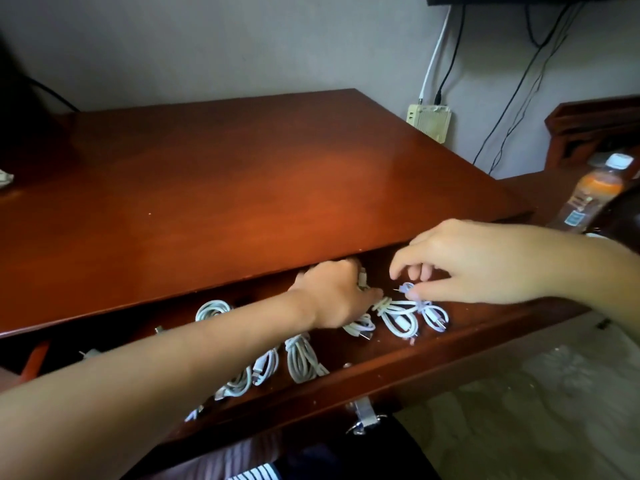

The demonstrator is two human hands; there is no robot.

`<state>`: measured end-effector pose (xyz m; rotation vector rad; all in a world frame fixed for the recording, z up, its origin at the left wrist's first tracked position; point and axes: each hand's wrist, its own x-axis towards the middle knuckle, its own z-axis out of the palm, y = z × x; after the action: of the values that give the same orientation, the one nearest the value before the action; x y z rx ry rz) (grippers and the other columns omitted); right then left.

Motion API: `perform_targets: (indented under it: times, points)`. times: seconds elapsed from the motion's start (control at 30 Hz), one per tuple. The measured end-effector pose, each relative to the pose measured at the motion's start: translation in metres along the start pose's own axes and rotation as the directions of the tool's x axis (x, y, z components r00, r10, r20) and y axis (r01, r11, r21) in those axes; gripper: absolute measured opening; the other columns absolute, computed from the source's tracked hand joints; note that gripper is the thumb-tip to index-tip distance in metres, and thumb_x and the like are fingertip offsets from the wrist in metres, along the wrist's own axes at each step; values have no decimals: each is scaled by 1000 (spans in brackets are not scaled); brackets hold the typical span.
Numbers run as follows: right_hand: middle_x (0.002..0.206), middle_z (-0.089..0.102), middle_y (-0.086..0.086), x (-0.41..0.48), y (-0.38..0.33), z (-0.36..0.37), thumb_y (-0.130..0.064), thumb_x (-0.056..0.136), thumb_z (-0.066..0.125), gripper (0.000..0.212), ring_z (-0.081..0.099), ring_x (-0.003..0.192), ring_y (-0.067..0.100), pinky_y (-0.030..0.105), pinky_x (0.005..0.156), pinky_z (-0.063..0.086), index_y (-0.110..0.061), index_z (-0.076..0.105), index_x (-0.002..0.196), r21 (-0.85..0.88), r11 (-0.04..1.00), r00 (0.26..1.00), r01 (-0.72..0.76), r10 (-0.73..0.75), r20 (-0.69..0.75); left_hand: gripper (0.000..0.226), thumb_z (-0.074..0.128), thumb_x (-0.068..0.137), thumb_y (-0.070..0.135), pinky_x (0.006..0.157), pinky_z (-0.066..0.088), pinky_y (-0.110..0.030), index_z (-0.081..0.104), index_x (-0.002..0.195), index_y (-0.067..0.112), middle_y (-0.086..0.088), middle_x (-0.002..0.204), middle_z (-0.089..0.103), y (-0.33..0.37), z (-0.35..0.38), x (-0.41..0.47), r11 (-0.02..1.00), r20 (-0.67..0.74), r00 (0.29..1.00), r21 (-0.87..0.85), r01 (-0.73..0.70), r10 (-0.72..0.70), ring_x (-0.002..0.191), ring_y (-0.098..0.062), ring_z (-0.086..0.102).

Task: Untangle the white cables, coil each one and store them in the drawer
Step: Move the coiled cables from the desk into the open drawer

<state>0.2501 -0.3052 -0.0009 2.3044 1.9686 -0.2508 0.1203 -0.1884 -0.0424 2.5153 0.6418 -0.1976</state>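
Note:
The wooden drawer (433, 355) stands pulled out under the desk top. Several coiled white cables lie in it in a row, among them one at the left (211, 310) and one in the middle (303, 362). My left hand (332, 292) reaches into the right part of the drawer and grips the knotted end of a coiled white cable (398, 318). My right hand (464, 265) is just right of it and pinches the plug end of that same bundle between thumb and fingertips. My left forearm hides part of the row.
The reddish desk top (242, 185) spreads above the drawer. An orange drink bottle (588, 195) stands at the right. A key (362, 415) hangs in the drawer's front lock. Black and white wires run down the wall to a socket box (431, 121).

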Motion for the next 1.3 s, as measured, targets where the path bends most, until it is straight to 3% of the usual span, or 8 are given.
perform_targets:
  times: [0.13,0.27,0.37,0.47,0.6,0.77,1.07,1.3]
  points:
    - [74,61,-17,10,-31,-35,-37,85,58,10,61,72,6,23,66,46,-34,67,91,9,996,991,92,-91,-97,61,43,95,53,96,40,-27,28,147,24,-5,137,51,-6,-28,-35,993,187,982,112,-43,21,122,-25,51]
    - [84,62,-16,34,-66,-73,-45,87,53,20,60,78,1,27,74,52,-36,65,100,5,984,979,181,-179,-102,40,41,96,51,98,43,-27,53,131,37,10,125,61,-24,-73,-82,989,208,976,119,-85,59,114,-10,55]
    - [86,63,-14,67,-93,-87,-44,87,56,18,61,79,4,35,76,54,-34,66,99,-2,969,957,245,-242,-159,36,42,90,55,83,49,-17,66,111,37,19,95,68,-50,-114,-114,995,81,997,92,-21,13,88,4,61]
    - [88,65,-12,106,-124,-96,-41,90,56,16,62,81,7,36,76,54,-33,67,98,-31,949,926,314,-313,-209,36,44,83,54,78,52,-19,68,98,33,14,84,72,-91,-153,-134,994,-137,987,64,90,-81,73,3,65]
    - [87,63,-13,158,-168,-101,-38,93,55,15,62,82,8,35,76,54,-31,67,97,-31,920,887,391,-386,-254,25,49,94,42,85,51,-29,66,107,29,9,96,70,-160,-195,-144,960,-365,894,0,281,-261,84,-8,66]
    - [84,63,-14,210,-208,-97,-37,94,54,15,61,79,6,32,75,54,-31,67,94,-3,888,853,461,-444,-273,34,52,96,35,90,45,-31,59,126,20,-3,127,59,-237,-225,-130,894,-529,750,-37,446,-396,112,-22,56]
    - [82,63,-12,248,-217,-90,-45,96,47,24,58,77,4,23,68,41,-30,67,96,34,878,842,477,-446,-305,54,53,96,33,96,46,-43,39,142,9,-18,135,49,-313,-235,-77,810,-592,611,-130,572,-527,119,-37,50]
    - [70,59,-12,248,-202,-87,-51,96,41,37,54,63,2,15,59,36,-26,68,93,58,891,860,450,-415,-298,30,54,95,14,92,45,-45,53,124,9,-17,114,59,-335,-232,-72,697,-611,551,-3,717,-569,105,-36,55]
